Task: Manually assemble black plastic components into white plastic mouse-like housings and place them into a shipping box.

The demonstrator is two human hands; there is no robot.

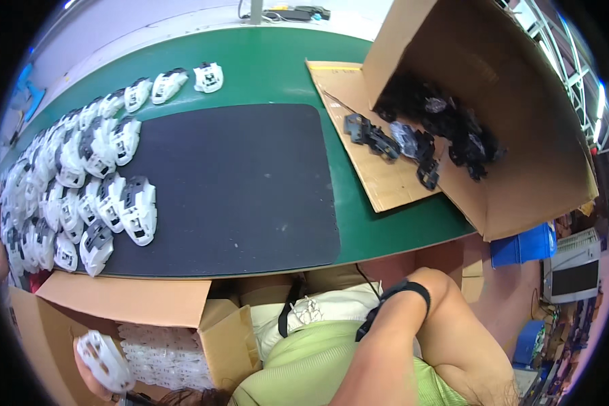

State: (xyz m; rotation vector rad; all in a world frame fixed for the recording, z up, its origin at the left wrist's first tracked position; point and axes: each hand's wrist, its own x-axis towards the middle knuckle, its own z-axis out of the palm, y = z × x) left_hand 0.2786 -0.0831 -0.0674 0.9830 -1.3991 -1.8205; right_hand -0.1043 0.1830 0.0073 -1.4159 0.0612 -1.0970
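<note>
Person's L hand (88,377) is gripping a white plastic shell (107,362); that grip is closing round the pc's L side. Shell is sitting at lower L, by an open cardboard carton (125,298) holding stacked white plastic pcs (162,355). R arm (385,338) is bending, w/ a black band (419,292) circling it; R hand is lying outside the view, so can't tell its grip.

On the green tabletop (264,57), a dark mat (237,183) is covering the middle. White-and-gray housings (138,216) are crowding the L side in rows, a few overlapping the mat's edge; one housing is sitting apart, nr the far edge. At R, a big cardboard box (541,155) is lying on its side, black plastic parts (466,135) piling inside; some are spilling onto its flap (379,183). Beyond the tabletop's R end, a blue bin (521,247) is standing nr a gray appliance (571,271).
</note>
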